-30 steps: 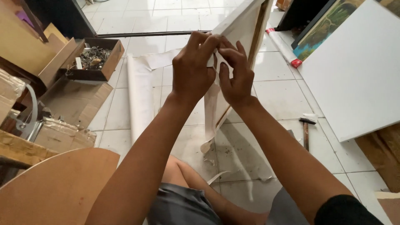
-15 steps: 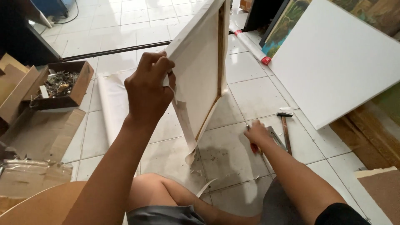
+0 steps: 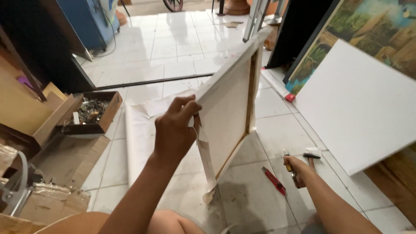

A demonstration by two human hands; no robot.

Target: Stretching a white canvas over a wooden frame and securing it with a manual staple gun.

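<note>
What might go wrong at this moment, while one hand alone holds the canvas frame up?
1. The left hand alone grips the tilted white canvas on its wooden stretcher frame, which rests on one corner; it may tip or slip.
2. The right hand is reaching down to a tool on the tiled floor, so attention is divided.
3. The loose canvas flap could tear or crease.

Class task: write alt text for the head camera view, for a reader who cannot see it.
A person's left hand holds a stretched canvas frame upright on a tiled floor, while the right hand grips a tool beside a hammer.
</note>
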